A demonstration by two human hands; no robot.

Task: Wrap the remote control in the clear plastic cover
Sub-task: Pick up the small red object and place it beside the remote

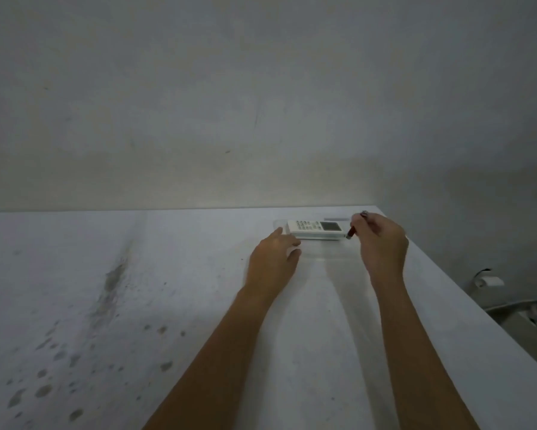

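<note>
A white remote control (pixel 316 229) with a small screen lies sideways near the far right corner of the white table (pixel 167 274). The clear plastic cover (pixel 326 257) is a faint sheet lying flat under and in front of the remote. My left hand (pixel 273 259) rests palm down at the remote's left end, fingers spread on the sheet and holding nothing. My right hand (pixel 382 246) is closed on a small dark red object (pixel 351 232), whose tip sits at the remote's right end.
A plain grey wall (pixel 261 103) rises right behind the table. The table's right edge (pixel 465 305) runs diagonally close to my right arm. Beyond that edge, low on the wall, is a white fixture (pixel 489 281). Dark stains (pixel 112 274) mark the table's left side.
</note>
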